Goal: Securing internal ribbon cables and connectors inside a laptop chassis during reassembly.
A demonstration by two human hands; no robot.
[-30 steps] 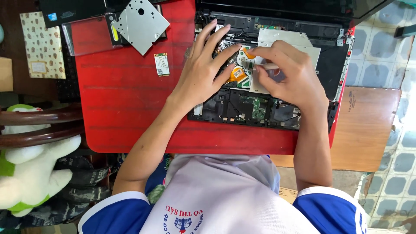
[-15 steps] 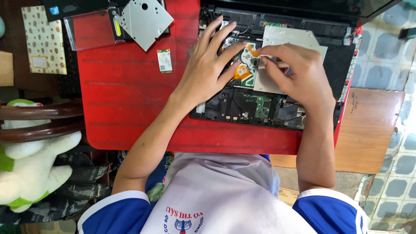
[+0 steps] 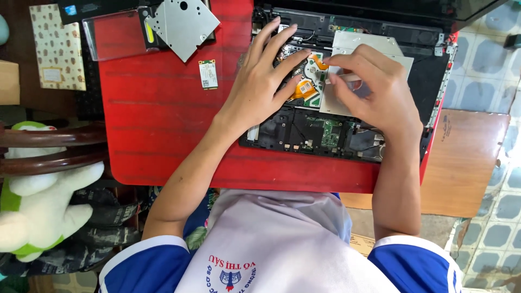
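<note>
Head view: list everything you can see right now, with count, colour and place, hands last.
Opened laptop: one, black, on the right of the table, insides exposed.
Silver drive: one, in the laptop, under the right hand.
Orange ribbon cable: one, between the hands.
Table: one, red.
Metal plate: one, silver, top left of the table.
Small card: one, green and white, on the table below the plate.
Plush toy: one, white and green, lower left.
Patterned booklet: one, beige, far left.
Left hand: fingers spread, resting on the laptop.
Right hand: curled over the drive, pinching a thin tool.
</note>
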